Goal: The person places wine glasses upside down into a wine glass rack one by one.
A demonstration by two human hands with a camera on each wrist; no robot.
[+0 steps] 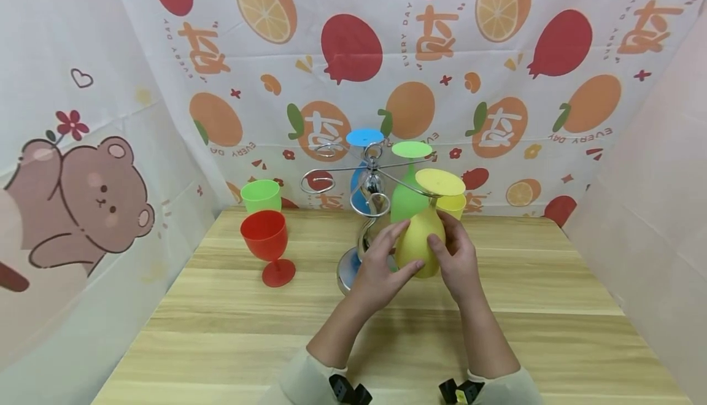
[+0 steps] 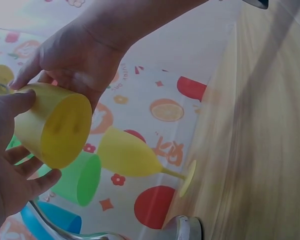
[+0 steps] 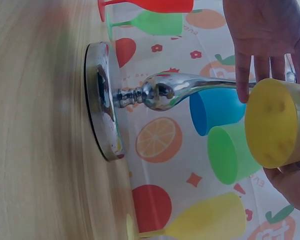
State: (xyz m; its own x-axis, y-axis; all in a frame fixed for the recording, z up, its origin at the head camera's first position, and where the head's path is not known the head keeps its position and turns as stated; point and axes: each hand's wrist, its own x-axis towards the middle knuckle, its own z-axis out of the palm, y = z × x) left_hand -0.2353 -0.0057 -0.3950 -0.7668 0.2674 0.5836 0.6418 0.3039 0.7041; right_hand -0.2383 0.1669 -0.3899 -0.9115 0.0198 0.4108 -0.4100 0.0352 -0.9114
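While "EVERY DAY" is displayed across the fruit-print backdrop (image 1: 381, 95), at the chrome rack (image 1: 373, 183) a yellow goblet (image 1: 418, 246) is held mouth-down, foot uppermost, long axis slightly tilted, bowl clamped by left grip (image 1: 381, 270) and right grip (image 1: 459, 258)!

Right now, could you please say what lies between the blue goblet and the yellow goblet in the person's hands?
In the head view, a green goblet, hanging upside down, and part of the metal stand lie between them.
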